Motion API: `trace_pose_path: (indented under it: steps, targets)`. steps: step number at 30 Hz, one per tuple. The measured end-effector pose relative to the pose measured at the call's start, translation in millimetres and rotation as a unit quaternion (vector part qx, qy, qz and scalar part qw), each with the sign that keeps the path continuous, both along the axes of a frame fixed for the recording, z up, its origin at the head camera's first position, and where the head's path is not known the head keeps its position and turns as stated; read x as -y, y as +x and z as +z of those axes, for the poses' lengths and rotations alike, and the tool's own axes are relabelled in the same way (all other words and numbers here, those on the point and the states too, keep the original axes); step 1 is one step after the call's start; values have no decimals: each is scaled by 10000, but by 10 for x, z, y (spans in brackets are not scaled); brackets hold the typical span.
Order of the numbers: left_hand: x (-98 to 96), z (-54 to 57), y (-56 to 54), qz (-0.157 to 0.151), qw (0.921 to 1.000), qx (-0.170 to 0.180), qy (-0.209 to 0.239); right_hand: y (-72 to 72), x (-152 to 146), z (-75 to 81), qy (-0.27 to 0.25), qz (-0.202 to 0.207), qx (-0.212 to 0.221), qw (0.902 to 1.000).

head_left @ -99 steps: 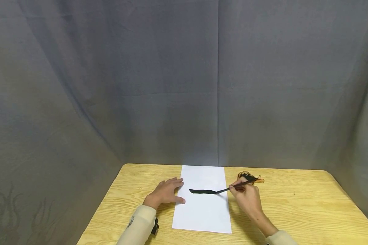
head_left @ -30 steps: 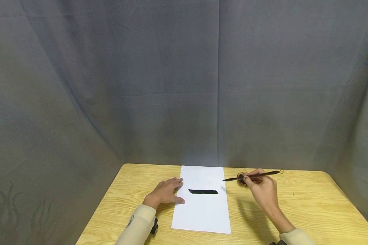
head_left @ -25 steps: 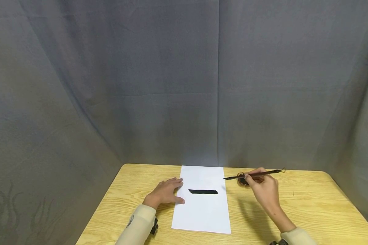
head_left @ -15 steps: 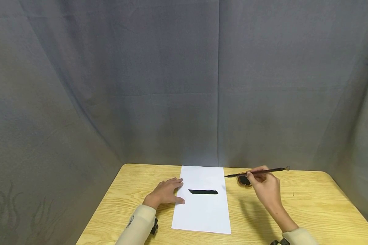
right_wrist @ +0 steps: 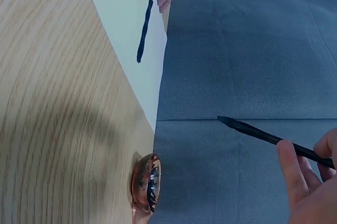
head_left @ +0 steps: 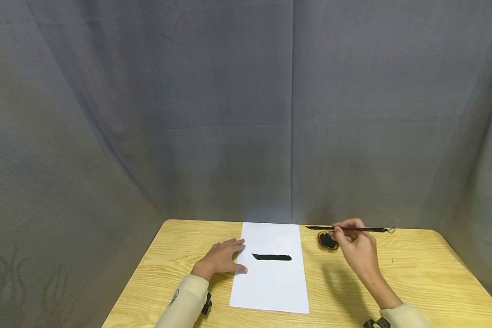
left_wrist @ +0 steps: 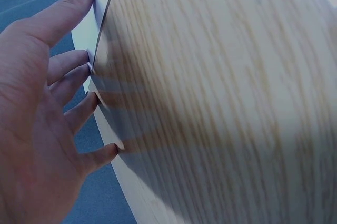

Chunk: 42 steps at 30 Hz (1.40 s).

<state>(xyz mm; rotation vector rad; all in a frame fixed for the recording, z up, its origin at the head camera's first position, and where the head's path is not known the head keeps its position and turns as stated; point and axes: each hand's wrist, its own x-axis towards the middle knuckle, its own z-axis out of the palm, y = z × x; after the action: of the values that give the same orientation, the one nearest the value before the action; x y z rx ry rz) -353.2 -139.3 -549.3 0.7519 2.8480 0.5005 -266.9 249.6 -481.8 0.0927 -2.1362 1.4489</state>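
My right hand (head_left: 357, 248) pinches a dark calligraphy brush (head_left: 362, 228) by its shaft, holding it nearly level above the table. The black brush tip points left, and a cord loop hangs from the other end. Just below the brush is a small copper-coloured dish (right_wrist: 141, 184) of black ink. A white paper sheet (head_left: 270, 291) bears one thick horizontal black stroke (head_left: 272, 257). My left hand (head_left: 221, 257) rests at the sheet's left edge, fingers spread, thumb and fingertips touching paper and table; in the left wrist view, the hand (left_wrist: 42, 108) shows slightly bent, spread fingers.
The wooden table (head_left: 418, 278) extends left and right of the paper. A grey cloth curtain (head_left: 229, 114) hangs behind its far edge and along both sides. A black wrist device (head_left: 207, 304) is strapped at the left cuff.
The brush has lifted off the right end of the finished stroke. My right hand has carried it right and away from me, beside and above the ink dish. The left hand stays in place.
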Motion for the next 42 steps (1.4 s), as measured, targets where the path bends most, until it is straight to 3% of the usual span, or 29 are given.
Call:
trace_pose_path:
  steps: [7,14,28,42]
  targets:
    - [4,-1,-8,-10,10000,7,14,1,-34,19,38,-46,-221,9997]
    - [-1,-2,-6,13,10000,29,23,-46,-97,16,661,-544,-446,9953]
    - [1,2,-10,-15,10000,-13,-20,-46,-177,33,983,-931,-705,9883]
    - [-24,5,-5,-54,9999,-104,-43,1,-297,-5,755,-749,-817,9910]
